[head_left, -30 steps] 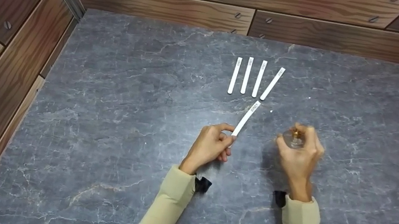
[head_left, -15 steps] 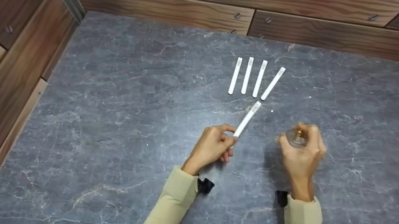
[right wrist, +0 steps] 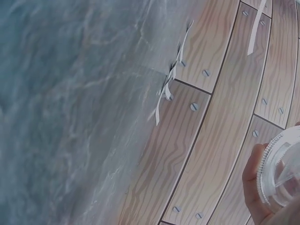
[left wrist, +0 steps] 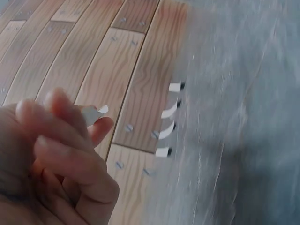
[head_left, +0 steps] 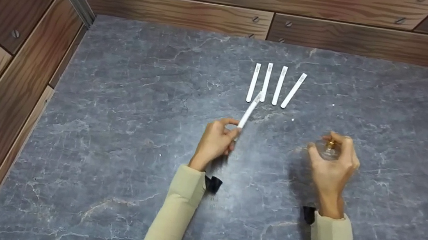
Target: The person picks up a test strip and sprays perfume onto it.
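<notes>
My left hand [head_left: 214,141] pinches the lower end of a white perfume test strip [head_left: 249,113] between thumb and fingers. The strip points away, and its printed far end overlaps the lower end of one lying strip in the head view. To the right, my right hand [head_left: 333,173] holds a small clear glass perfume bottle [head_left: 329,151] with a gold neck. In the right wrist view the bottle's ribbed clear edge [right wrist: 265,176] shows close up, fingers curled round it. Much of the held strip is hidden behind the fingers in the left wrist view.
Several white strips [head_left: 279,86] lie side by side toward the back of the grey marbled tabletop [head_left: 138,97], the rightmost slanted. A tiny white speck [head_left: 292,119] lies below them. Wood-patterned panels [head_left: 195,14] stand behind and at the left.
My left hand has moved left and away from me with the strip, whose tip now overlaps the row. The right hand has shifted slightly right with the bottle.
</notes>
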Demonstrator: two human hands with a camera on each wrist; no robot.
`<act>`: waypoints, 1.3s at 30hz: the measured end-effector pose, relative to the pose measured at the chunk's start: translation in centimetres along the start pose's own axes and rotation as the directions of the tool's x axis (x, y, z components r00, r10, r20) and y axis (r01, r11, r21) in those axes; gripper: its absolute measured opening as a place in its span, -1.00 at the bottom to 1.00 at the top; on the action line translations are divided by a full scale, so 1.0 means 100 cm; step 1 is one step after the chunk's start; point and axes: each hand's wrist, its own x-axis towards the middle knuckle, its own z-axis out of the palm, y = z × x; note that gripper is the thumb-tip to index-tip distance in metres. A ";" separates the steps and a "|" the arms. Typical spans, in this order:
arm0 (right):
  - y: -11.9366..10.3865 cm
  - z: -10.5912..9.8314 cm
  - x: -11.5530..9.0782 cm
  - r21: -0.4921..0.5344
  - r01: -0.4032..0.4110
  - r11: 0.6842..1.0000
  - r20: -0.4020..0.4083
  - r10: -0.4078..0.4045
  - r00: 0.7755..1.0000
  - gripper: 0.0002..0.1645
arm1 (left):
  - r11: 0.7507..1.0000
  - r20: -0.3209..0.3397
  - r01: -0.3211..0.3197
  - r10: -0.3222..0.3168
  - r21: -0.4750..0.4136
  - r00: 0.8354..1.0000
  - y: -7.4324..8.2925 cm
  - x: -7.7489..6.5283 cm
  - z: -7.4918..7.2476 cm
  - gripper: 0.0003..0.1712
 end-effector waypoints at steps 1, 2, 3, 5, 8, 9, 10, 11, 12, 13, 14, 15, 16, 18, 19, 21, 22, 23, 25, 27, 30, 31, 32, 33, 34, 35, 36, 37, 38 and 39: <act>0.000 0.000 0.000 0.003 -0.002 1.000 -0.002 0.002 1.000 -0.56 | 1.000 -0.012 0.002 -0.002 -0.001 1.000 -0.001 0.003 -0.002 -0.71; 0.001 0.000 0.000 0.006 -0.004 1.000 -0.005 0.004 1.000 -0.56 | 1.000 -0.028 0.003 -0.003 -0.001 1.000 -0.002 0.006 -0.005 -0.71; 0.001 0.000 0.000 0.007 -0.006 1.000 -0.007 0.006 1.000 -0.56 | 1.000 -0.041 0.004 -0.004 -0.009 0.999 -0.003 0.009 -0.007 -0.71; 0.002 -0.001 0.000 0.010 -0.006 1.000 -0.008 0.006 1.000 -0.55 | 1.000 -0.066 0.010 -0.012 -0.026 0.998 -0.005 0.015 -0.012 -0.73; 0.005 -0.002 0.000 0.011 -0.006 1.000 -0.005 0.006 1.000 -0.55 | 0.998 -0.097 0.027 -0.033 -0.060 0.995 -0.008 0.025 -0.018 -0.79; 0.005 -0.003 0.000 0.007 -0.007 1.000 -0.006 0.007 1.000 -0.55 | 0.997 -0.105 0.034 -0.041 -0.069 0.994 -0.008 0.028 -0.020 -0.80; 0.006 -0.003 0.001 0.003 -0.008 1.000 -0.008 0.008 1.000 -0.55 | 0.997 -0.113 0.039 -0.047 -0.071 0.992 -0.008 0.032 -0.022 -0.82; 0.007 -0.004 0.001 0.002 -0.011 1.000 -0.011 0.011 1.000 -0.55 | 0.996 -0.120 0.046 -0.054 -0.073 0.991 -0.008 0.036 -0.023 -0.82; 0.008 -0.004 0.000 -0.002 -0.014 1.000 -0.012 0.014 1.000 -0.55 | 0.996 -0.127 0.053 -0.061 -0.069 0.990 -0.008 0.039 -0.025 -0.82; 0.009 -0.005 0.000 -0.006 -0.017 1.000 -0.013 0.016 1.000 -0.55 | 0.996 -0.135 0.060 -0.068 -0.064 0.988 -0.008 0.043 -0.026 -0.82; 0.009 -0.005 -0.001 -0.012 -0.018 1.000 -0.010 0.018 1.000 -0.54 | 0.996 -0.145 0.066 -0.074 -0.059 0.987 -0.008 0.046 -0.027 -0.81; 0.010 -0.005 -0.002 -0.017 -0.020 1.000 -0.007 0.020 1.000 -0.54 | 0.996 -0.153 0.074 -0.081 -0.055 0.985 -0.008 0.050 -0.028 -0.81; 0.010 -0.005 -0.003 -0.017 -0.021 1.000 -0.003 0.021 1.000 -0.54 | 0.996 -0.159 0.079 -0.086 -0.050 0.983 -0.008 0.053 -0.029 -0.81; 0.011 -0.006 -0.004 -0.017 -0.023 1.000 0.004 0.023 1.000 -0.54 | 0.995 -0.166 0.085 -0.091 -0.044 0.982 -0.010 0.060 -0.030 -0.80; 0.011 -0.006 -0.005 -0.016 -0.023 1.000 0.005 0.023 1.000 -0.54 | 0.996 -0.169 0.083 -0.089 -0.042 0.982 -0.010 0.063 -0.031 -0.80; 0.010 -0.006 -0.006 -0.011 -0.026 1.000 0.009 0.026 1.000 -0.54 | 0.996 -0.173 0.082 -0.086 -0.029 0.981 -0.011 0.070 -0.033 -0.78; 0.010 -0.006 -0.006 -0.009 -0.029 1.000 0.010 0.029 1.000 -0.54 | 0.997 -0.174 0.081 -0.083 -0.022 0.981 -0.011 0.073 -0.033 -0.77; 0.010 -0.006 -0.006 -0.009 -0.032 0.999 0.012 0.032 0.999 -0.53 | 0.997 -0.174 0.082 -0.083 -0.015 0.981 -0.011 0.076 -0.034 -0.75; 0.009 -0.006 -0.006 -0.009 -0.038 0.999 0.019 0.038 0.999 -0.52 | 0.996 -0.178 0.085 -0.083 0.004 0.981 -0.012 0.082 -0.036 -0.71; 0.008 -0.006 -0.007 -0.008 -0.043 0.999 0.029 0.043 0.999 -0.51 | 0.995 -0.176 0.097 -0.093 0.016 0.980 -0.012 0.086 -0.037 -0.67; 0.007 -0.006 -0.007 -0.014 -0.061 0.998 0.040 0.061 0.997 -0.51 | 0.992 -0.177 0.120 -0.112 0.039 0.978 -0.012 0.091 -0.038 -0.64; 0.007 -0.006 -0.007 -0.019 -0.068 0.997 0.043 0.069 0.997 -0.50 | 0.991 -0.177 0.128 -0.118 0.047 0.977 -0.012 0.092 -0.037 -0.63; 0.008 -0.007 -0.006 -0.022 -0.076 0.997 0.049 0.077 0.996 -0.51 | 0.989 -0.177 0.135 -0.124 0.056 0.976 -0.012 0.094 -0.037 -0.62; 0.008 -0.007 -0.006 -0.027 -0.087 0.996 0.054 0.088 0.995 -0.50 | 0.988 -0.179 0.142 -0.129 0.065 0.975 -0.012 0.095 -0.037 -0.61; 0.009 -0.007 -0.006 -0.032 -0.095 0.995 0.062 0.097 0.993 -0.51 | 0.986 -0.183 0.149 -0.134 0.072 0.974 -0.012 0.097 -0.036 -0.62; 0.009 -0.007 -0.005 -0.038 -0.098 0.994 0.073 0.101 0.992 -0.51 | 0.985 -0.187 0.154 -0.138 0.074 0.973 -0.012 0.098 -0.036 -0.63; 0.010 -0.007 -0.005 -0.047 -0.105 0.993 0.086 0.109 0.990 -0.50 | 0.984 -0.191 0.160 -0.143 0.073 0.971 -0.012 0.099 -0.036 -0.64; 0.010 -0.007 -0.004 -0.050 -0.111 0.993 0.099 0.116 0.988 -0.50 | 0.984 -0.194 0.165 -0.149 0.068 0.970 -0.013 0.100 -0.036 -0.66; 0.010 -0.007 -0.004 -0.053 -0.117 0.992 0.108 0.122 0.987 -0.51 | 0.984 -0.198 0.169 -0.154 0.060 0.968 -0.013 0.100 -0.035 -0.68; 0.009 -0.007 -0.003 -0.052 -0.129 0.990 0.116 0.134 0.984 -0.51 | 0.984 -0.204 0.173 -0.161 0.046 0.966 -0.013 0.101 -0.035 -0.71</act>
